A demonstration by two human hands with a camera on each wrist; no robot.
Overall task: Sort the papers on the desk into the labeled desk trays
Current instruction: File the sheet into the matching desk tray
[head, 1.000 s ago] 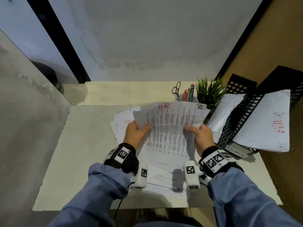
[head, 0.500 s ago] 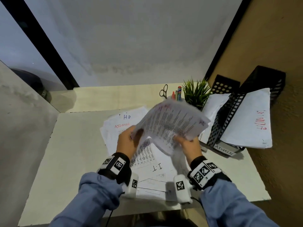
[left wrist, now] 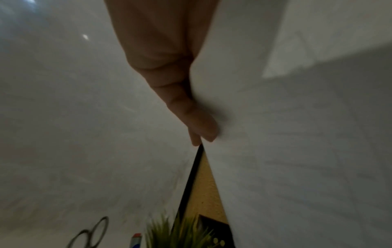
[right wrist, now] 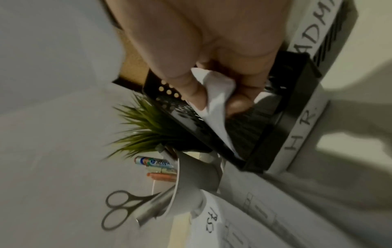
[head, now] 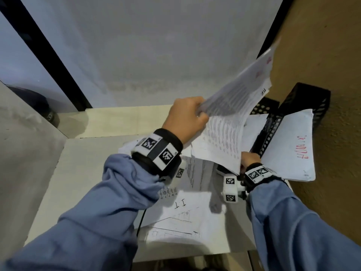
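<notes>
We saw a pale desk with loose papers spread on it, one marked "I.T". At the right side of the desk stood black trays with holes in their walls, and a white sheet with red writing stuck out of one. Tags on the trays said "H R" and "ADMI", the rest cut off. A bunch of printed sheets was held up in the air, tilted, over the desk and close to the trays. The left hand gripped its top edge with curled fingers. The right hand pinched its bottom corner, just by the trays. Behind were a green plant, scissors and some pens.
</notes>
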